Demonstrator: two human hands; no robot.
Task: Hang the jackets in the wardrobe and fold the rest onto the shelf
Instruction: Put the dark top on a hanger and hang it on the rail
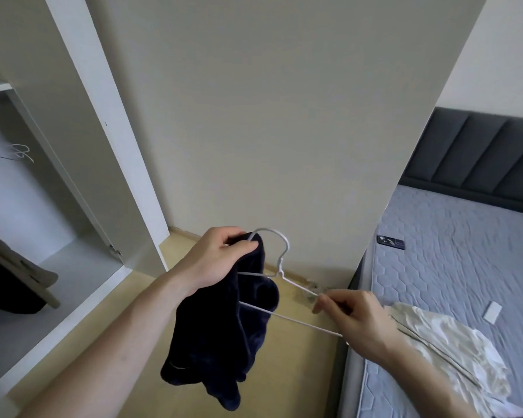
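My left hand (221,260) grips the top of a dark navy jacket (224,336), which hangs bunched below it over the wooden floor. A white wire hanger (280,263) is partly threaded into the jacket, its hook rising beside my left fingers. My right hand (354,318) pinches the hanger's right end. The open wardrobe (82,164) stands to the left, with empty wire hangers (18,152) on its rail. A cream garment (453,348) lies on the bed at the right.
A white wall or wardrobe side panel (269,116) fills the middle. The bed (459,251) has a grey-blue mattress, a dark headboard (480,158), a black remote (390,242) and a small white card (492,311). Dark and beige items (15,282) sit inside the wardrobe's bottom.
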